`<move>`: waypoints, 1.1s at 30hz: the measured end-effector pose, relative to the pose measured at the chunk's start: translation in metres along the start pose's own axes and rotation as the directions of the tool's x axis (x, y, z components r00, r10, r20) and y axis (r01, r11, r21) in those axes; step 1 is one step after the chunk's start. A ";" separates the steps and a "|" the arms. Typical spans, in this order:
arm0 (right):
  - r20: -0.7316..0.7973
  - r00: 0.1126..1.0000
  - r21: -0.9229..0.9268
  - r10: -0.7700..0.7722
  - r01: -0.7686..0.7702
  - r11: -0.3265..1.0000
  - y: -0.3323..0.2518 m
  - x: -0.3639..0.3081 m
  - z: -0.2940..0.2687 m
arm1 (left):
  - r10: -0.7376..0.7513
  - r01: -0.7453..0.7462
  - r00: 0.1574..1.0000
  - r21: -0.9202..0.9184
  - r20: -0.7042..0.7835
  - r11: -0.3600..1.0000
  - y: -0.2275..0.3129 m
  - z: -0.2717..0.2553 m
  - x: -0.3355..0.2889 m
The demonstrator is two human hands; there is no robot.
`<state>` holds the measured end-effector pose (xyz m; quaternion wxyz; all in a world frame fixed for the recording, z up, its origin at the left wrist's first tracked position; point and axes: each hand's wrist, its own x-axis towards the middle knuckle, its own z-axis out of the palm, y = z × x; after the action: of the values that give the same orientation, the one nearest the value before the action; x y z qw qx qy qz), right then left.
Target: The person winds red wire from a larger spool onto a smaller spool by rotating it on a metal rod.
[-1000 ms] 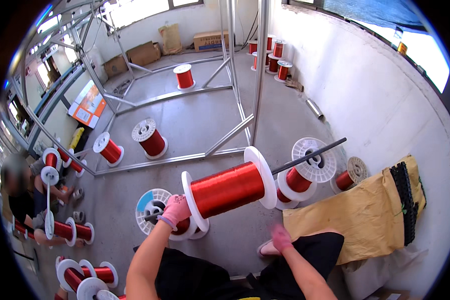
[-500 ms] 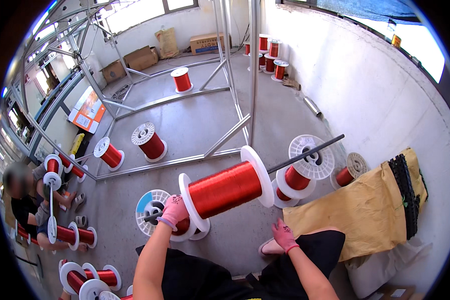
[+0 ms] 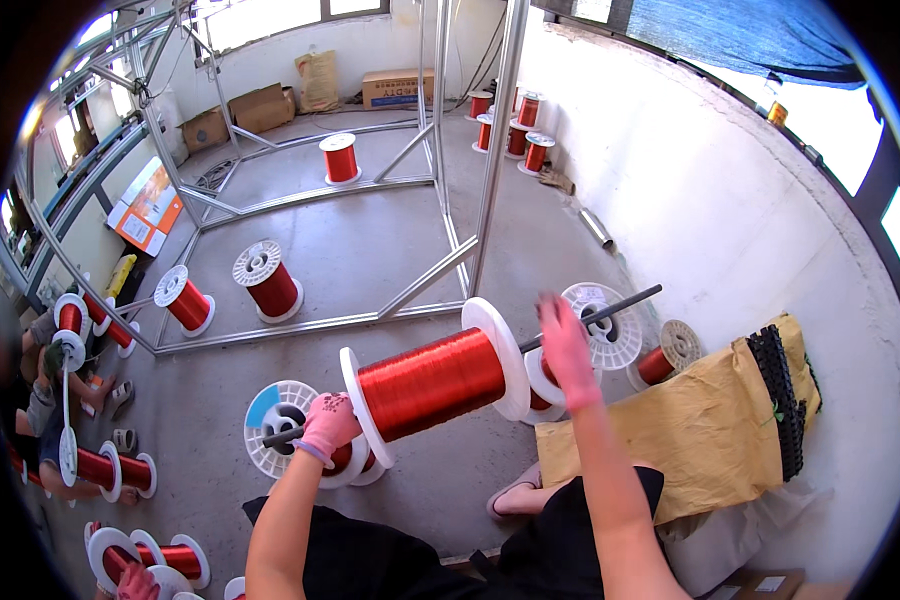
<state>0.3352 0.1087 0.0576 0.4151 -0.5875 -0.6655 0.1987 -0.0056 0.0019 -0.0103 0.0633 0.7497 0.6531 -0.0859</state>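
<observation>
As the left hand clasps the rod, steady the spool. Whether the blurred right hand grips, I cannot tell.

Red spool, tilted, on dark rod

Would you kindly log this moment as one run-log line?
red wire spool: on dark rod | left hand: closed around rod beside spool | right hand: near rod, blurred, contact unclear | beyond: metal frame
</observation>
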 end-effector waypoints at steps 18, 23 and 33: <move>0.395 0.819 -0.792 0.416 0.074 0.606 0.148 -0.209 0.050 | 0.068 -0.073 0.997 0.107 0.048 0.992 0.000 -0.004 0.000; 0.247 0.948 -0.513 0.201 -0.048 0.857 0.209 -0.221 0.064 | -0.004 -0.007 0.992 0.092 0.122 0.996 0.001 -0.004 -0.002; 0.353 0.833 -0.325 0.425 -0.316 0.891 0.158 -0.218 0.049 | 0.033 -0.032 0.999 0.039 -0.021 0.999 -0.005 0.015 0.003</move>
<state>0.3861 -0.0504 -0.1592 0.1388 -0.6983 -0.6304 0.3096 -0.0109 0.0025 -0.0260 0.0432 0.7621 0.6397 -0.0896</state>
